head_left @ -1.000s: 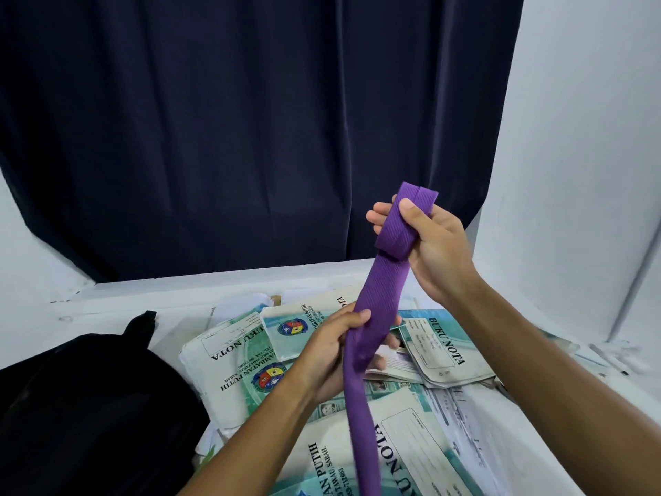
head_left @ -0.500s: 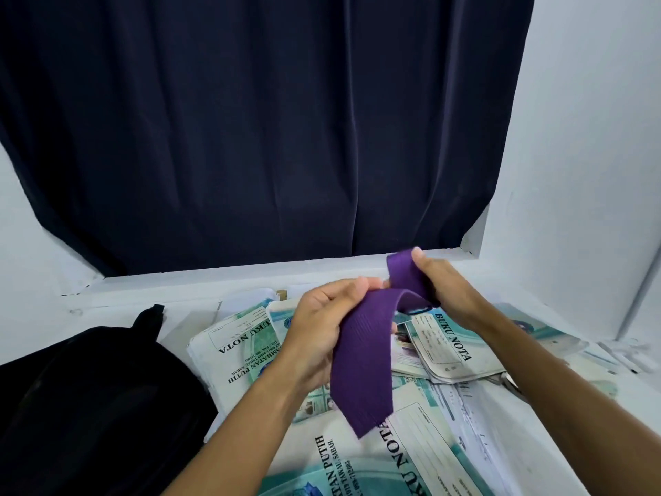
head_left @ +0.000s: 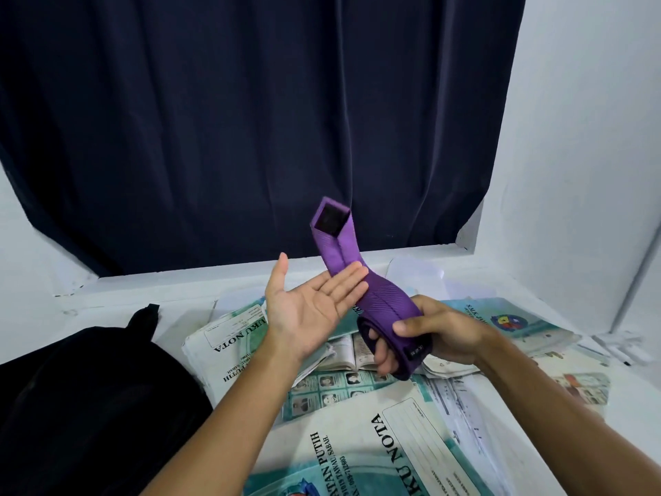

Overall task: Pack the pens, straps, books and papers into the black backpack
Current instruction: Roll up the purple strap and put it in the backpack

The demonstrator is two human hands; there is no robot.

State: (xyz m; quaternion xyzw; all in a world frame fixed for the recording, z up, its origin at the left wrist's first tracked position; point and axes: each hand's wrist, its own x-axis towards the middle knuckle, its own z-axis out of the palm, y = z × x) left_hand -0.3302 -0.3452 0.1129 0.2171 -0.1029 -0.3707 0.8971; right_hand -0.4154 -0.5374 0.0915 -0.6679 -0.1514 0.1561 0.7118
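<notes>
A purple strap (head_left: 379,298) is wound around the fingers of my right hand (head_left: 440,332), which grips the coil above the books. Its loose end sticks up with a black patch at the tip. My left hand (head_left: 307,309) is held flat, palm up, fingers straight, with the fingertips touching the strap's upright part. The black backpack (head_left: 89,399) lies at the lower left on the white table. Notebooks marked "BUKU NOTA" (head_left: 404,445) and loose papers (head_left: 336,384) are spread under both hands.
A dark curtain (head_left: 250,119) hangs behind the table. A white wall (head_left: 579,137) rises on the right. More books (head_left: 508,320) lie at the right, and small white items (head_left: 622,347) sit near the table's right edge.
The strap, which hung long from both hands, has been wound around my right hand's fingers. My left hand has let go and opened flat.
</notes>
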